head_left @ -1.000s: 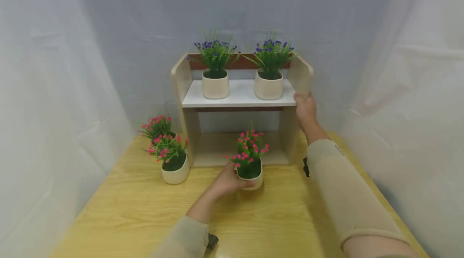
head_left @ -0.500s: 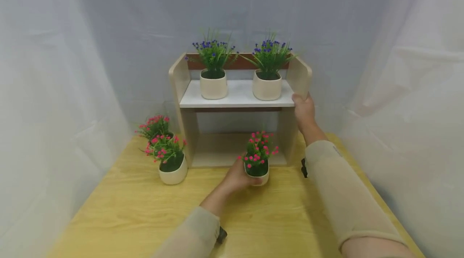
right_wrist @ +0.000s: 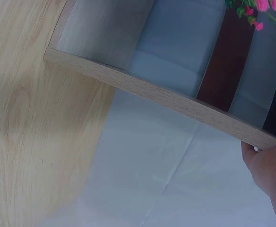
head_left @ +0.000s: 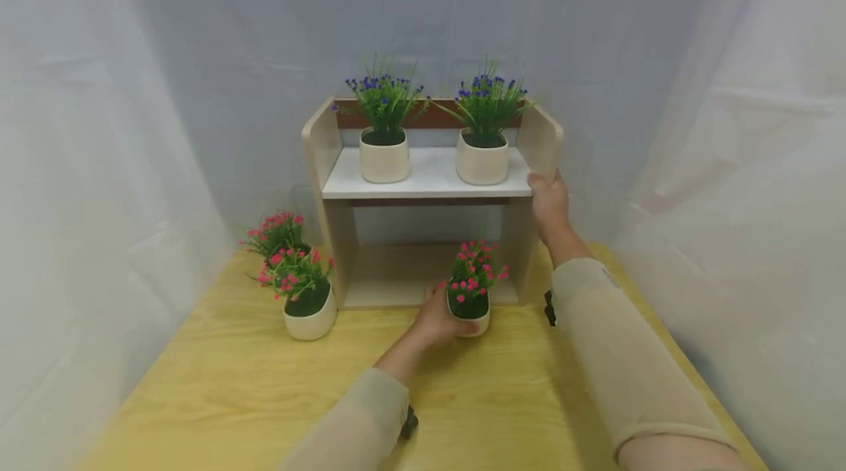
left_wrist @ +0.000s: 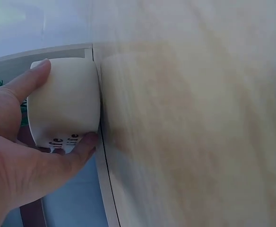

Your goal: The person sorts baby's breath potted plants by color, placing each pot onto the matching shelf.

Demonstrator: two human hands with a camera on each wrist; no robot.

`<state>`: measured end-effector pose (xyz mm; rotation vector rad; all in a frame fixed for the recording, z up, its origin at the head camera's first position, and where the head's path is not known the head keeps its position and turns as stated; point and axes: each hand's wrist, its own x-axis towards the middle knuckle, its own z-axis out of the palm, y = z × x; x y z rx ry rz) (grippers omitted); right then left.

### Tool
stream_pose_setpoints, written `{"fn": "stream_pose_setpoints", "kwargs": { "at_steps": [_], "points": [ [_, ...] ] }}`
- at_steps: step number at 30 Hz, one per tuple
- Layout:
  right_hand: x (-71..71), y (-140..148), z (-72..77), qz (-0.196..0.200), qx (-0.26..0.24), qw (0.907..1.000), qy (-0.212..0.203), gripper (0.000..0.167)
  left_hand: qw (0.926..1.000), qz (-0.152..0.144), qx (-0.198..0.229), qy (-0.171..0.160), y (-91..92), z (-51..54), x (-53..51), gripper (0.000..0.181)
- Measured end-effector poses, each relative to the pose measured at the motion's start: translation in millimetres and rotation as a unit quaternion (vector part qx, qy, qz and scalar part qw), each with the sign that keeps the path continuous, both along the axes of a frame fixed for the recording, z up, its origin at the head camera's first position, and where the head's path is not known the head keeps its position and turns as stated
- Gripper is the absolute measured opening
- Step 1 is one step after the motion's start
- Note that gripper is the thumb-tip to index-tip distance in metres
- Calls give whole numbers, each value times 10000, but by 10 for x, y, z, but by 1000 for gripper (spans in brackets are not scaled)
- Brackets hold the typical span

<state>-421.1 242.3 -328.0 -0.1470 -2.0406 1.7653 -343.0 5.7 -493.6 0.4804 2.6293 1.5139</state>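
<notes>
Gripping the pink pot [head_left: 472, 302] by the near edge of the lower board [head_left: 390, 281], right of centre, the left hand [head_left: 439, 320] should hold it level; the right hand [head_left: 551, 205], clamped on the right panel [head_left: 540, 145], should brace

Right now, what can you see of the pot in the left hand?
The pot is cream and smooth, ceramic- or plastic-looking, with rounded sides and dark lettering. Green leaves and small pink flowers fill it. It looks roughly upright, by the lower front edge of the shelf. The left hand grips it; whether it also touches table or shelf is unclear.
</notes>
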Motion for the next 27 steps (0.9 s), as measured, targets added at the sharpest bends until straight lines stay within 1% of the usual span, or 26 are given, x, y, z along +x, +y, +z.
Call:
{"fn": "stream_pose_setpoints", "kwargs": {
  "at_steps": [4, 7, 9, 12, 15, 19, 27],
  "points": [
    [17, -3, -7, -37, 62, 10000, 1, 60, 9996, 205, 34, -184, 40, -6, -50, 110],
    [19, 3, -7, -25, 51, 10000, 41, 60, 9991, 351, 107, -208, 84, 9, -95, 115],
    [21, 3, -3, -10, 14, 10000, 68, 60, 9986, 459, 173, -196, 116, 19, -119, 114],
    [20, 0, 4, -4, -41, 9999, 117, 60, 9974, 617, 292, -241, 157, 25, -145, 108],
    [19, -6, 7, -25, -64, 9999, 120, 59, 9967, 710, 284, -273, 181, 25, -159, 99],
    [16, -9, 6, -49, -58, 9999, 79, 60, 9975, 662, 177, -189, 202, 23, -181, 92],
    [34, -28, 20, -22, -58, 10000, 9, 60, 9983, 423, 373, -161, 259, -22, -233, 84]
  ]
}}
